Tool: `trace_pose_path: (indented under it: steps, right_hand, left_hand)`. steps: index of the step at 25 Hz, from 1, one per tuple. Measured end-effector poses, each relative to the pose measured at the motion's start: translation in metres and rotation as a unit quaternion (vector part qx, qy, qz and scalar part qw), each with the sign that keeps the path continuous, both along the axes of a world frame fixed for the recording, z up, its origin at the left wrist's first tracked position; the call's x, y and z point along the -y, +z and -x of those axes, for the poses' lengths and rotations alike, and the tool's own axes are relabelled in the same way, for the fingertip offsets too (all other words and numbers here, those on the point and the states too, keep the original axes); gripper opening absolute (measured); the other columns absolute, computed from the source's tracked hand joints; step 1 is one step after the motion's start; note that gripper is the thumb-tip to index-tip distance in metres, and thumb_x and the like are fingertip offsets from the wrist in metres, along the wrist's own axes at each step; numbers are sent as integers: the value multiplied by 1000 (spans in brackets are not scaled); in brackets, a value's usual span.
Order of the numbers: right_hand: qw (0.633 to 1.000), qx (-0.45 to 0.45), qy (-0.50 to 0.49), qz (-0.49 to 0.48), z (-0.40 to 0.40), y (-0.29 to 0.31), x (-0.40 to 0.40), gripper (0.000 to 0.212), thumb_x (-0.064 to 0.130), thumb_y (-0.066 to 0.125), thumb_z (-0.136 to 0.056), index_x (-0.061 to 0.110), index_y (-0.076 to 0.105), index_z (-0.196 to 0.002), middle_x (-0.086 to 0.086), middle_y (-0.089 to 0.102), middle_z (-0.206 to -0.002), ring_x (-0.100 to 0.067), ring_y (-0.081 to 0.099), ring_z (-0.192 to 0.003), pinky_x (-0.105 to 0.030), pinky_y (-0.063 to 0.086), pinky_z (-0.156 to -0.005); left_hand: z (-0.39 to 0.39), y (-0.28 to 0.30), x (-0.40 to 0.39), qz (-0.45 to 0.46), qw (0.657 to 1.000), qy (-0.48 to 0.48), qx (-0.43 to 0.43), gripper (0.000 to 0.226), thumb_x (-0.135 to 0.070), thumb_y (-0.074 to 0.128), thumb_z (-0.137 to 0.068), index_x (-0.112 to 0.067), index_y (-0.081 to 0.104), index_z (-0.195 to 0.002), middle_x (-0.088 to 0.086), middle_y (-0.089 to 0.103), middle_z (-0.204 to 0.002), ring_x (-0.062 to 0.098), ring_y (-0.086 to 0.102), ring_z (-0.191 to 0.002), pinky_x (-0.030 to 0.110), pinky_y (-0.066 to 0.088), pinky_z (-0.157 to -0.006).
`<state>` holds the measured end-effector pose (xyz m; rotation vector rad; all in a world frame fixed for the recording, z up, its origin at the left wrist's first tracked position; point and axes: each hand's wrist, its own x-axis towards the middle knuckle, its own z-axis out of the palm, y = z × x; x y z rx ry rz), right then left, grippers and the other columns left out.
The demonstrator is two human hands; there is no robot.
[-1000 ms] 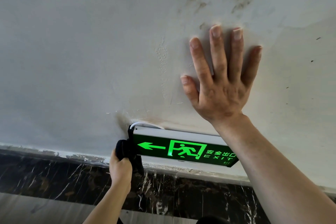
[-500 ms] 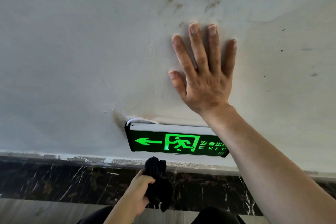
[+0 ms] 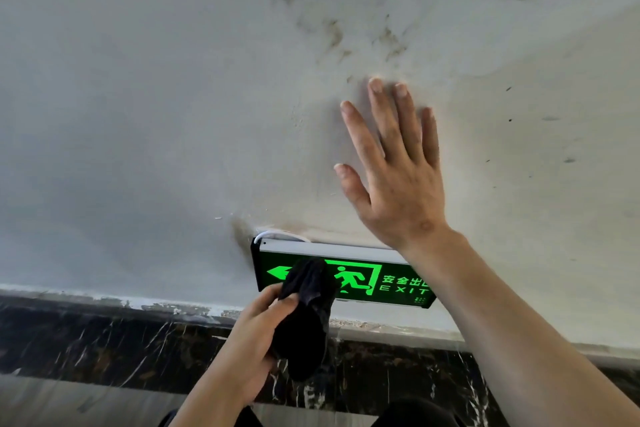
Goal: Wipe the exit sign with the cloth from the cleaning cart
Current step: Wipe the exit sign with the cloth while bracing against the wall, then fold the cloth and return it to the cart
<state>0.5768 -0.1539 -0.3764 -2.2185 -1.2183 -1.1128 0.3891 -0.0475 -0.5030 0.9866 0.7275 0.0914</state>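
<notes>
Item: my left hand [image 3: 254, 340], fingers closed around black cloth [image 3: 306, 308] against exit sign [image 3: 391, 282]; right hand [image 3: 398, 184], fingers spread flat on wall [image 3: 138, 114].

Our left hand [image 3: 256, 333] presses a black cloth [image 3: 306, 315] on the glowing green exit sign [image 3: 377, 282]; our right hand [image 3: 398, 177] lies flat on the grey wall [image 3: 138, 114].

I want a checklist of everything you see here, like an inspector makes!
Surface: grey wall, smudged with dark marks above the right hand.
Job's things: lit green exit sign mounted low on the wall; black cloth covers part of its arrow end.
Clutter: nothing seen.
Hands: left hand grips the cloth; right hand is open, fingers spread on the wall.
Cables: white cable loops at the sign's top left corner.
Surroundings: dark marble skirting below, with chipped paint along its top.
</notes>
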Motion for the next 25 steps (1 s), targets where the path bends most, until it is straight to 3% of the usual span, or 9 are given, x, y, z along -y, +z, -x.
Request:
trace_pose_path:
  steps: [2,4,6,9,14,17,20,22,25]
  right_hand:
    - [993,-96,59,-25,24,-8,15,59,40,42,-97,16,30,-149,-12,22,-159,-29,10,-148,-47,10,-120]
    - [954,-272,121,-24,51,-22,32,56,48,42,-95,31,30,-147,6,26,-159,-13,16,-147,-42,22,-118]
    - [861,-482,161,-18,69,-33,46,52,57,45,-90,55,30,-140,33,32,-148,7,26,-138,-35,32,-113]
    - [728,-654,194,-61,72,-46,60,46,54,57,-84,62,43,-127,37,53,-127,10,47,-121,-31,43,-104]
    - [643,-714,192,-197,70,-59,66,29,25,72,-83,37,67,-109,9,71,-108,-16,66,-105,-34,57,-84]
    - [545,-756,182,-313,69,-44,67,26,25,72,-76,22,70,-102,-4,74,-103,-24,70,-98,-35,58,-75]
    - [488,-776,164,-365,73,-5,68,29,25,71,-72,17,69,-100,-9,73,-103,-24,71,-93,-35,58,-71]
    - [452,-780,149,-406,77,27,69,26,23,68,-74,14,69,-99,-10,73,-101,-24,71,-90,-36,58,-68]
    - [408,-786,146,-441,81,95,72,23,19,65,-77,11,68,-98,-14,71,-97,-25,70,-85,-38,58,-63]
  left_hand:
    - [-4,20,-1,-25,999,-26,35,24,-24,69,-81,-22,77,-103,12,77,-109,27,73,-100,35,59,-76]
    - [-8,38,-2,-59,994,-63,66,27,-29,69,-82,-23,76,-107,10,76,-110,24,73,-101,30,58,-75]
    - [-12,50,-2,-97,987,-102,82,26,-31,72,-84,-25,76,-110,9,76,-111,24,73,-103,31,56,-81]
    - [-18,59,-4,-157,972,-152,85,19,-28,74,-90,-31,76,-109,4,77,-109,21,73,-103,29,55,-83]
    - [-21,60,-8,-123,979,-144,76,29,-26,76,-77,-26,76,-106,6,76,-111,24,72,-104,28,57,-80]
    - [-19,71,-5,-44,989,-115,87,30,-16,71,-83,-16,75,-113,13,73,-119,27,69,-111,32,60,-84]
    - [-13,106,2,3,991,-107,78,34,-10,68,-86,-14,72,-119,15,73,-120,32,69,-112,42,58,-90]
    - [-7,136,11,4,992,-118,52,38,-5,71,-82,-14,72,-119,17,74,-113,35,71,-103,46,58,-86]
    - [3,198,21,-19,989,-145,21,33,2,70,-86,-10,72,-117,18,76,-105,30,73,-92,39,59,-79]
